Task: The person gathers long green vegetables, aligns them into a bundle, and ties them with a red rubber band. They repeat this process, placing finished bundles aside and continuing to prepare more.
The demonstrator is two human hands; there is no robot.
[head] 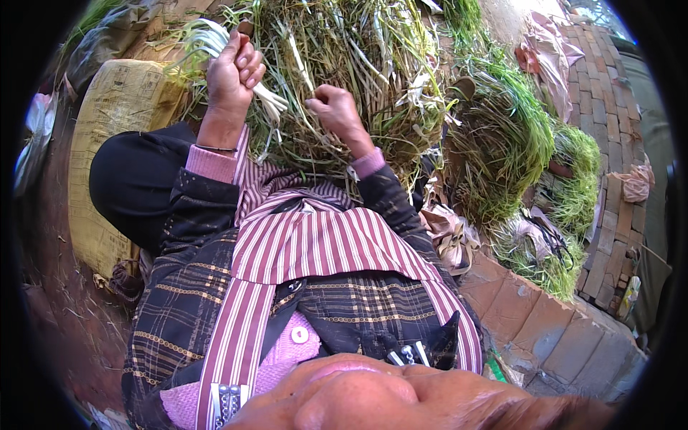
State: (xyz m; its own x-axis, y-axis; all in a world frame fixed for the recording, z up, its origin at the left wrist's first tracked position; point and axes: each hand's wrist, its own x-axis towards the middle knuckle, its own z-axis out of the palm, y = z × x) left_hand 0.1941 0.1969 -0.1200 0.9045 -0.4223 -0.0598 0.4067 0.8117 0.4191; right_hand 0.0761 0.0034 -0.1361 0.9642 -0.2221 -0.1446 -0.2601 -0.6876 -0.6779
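My left hand (235, 72) is closed around a small bunch of white-stemmed green stalks (271, 102), which look like chives or young garlic. The pale ends stick out below the fist and more stalks fan out above it. Beside it, my right hand (338, 112) has its fingers curled and thumb pressed to forefinger, over a large heap of stalks and dry leaves (344, 48). One pale stalk (299, 62) runs down close to the right fingertips; whether they pinch anything thin is hidden. The heap reaches the striped apron (333, 242) on my lap.
A yellow woven sack (107, 107) bearing print lies at the left, by my dark-clothed knee (142, 183). More bundles of green stalks (516, 123) lie to the right. Beyond are pink plastic bags (548, 59), brick paving (602, 118) and a low brick ledge (537, 317).
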